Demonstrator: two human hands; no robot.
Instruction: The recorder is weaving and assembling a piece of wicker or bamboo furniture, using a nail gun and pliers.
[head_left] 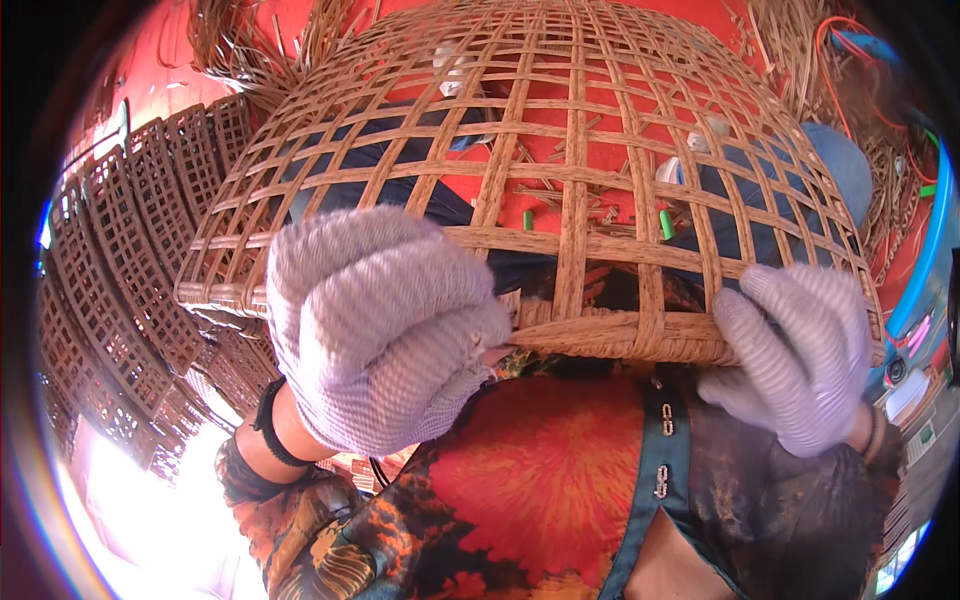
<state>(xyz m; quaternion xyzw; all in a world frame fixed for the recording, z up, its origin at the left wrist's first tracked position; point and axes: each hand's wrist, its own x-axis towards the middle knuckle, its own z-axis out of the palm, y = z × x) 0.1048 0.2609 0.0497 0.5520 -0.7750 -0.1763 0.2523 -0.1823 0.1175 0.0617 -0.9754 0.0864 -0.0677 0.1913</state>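
Basket point(560, 170) lay against my lap so its rim faced me; left hand point(375, 330) fisted on it, right hand point(800, 355) clamping it steady

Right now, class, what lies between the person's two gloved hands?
In the head view, the thick woven rim of the open-lattice cane basket spans the stretch between the left hand and the right hand; both hands grip that rim.

Tan lattice, pale gloves, fiery print

The open-weave tan wicker basket point(560, 180) is showing red floor point(600, 90) through; lavender knitted gloves point(380, 330) are contrasting an orange-black patterned shirt point(540, 500).
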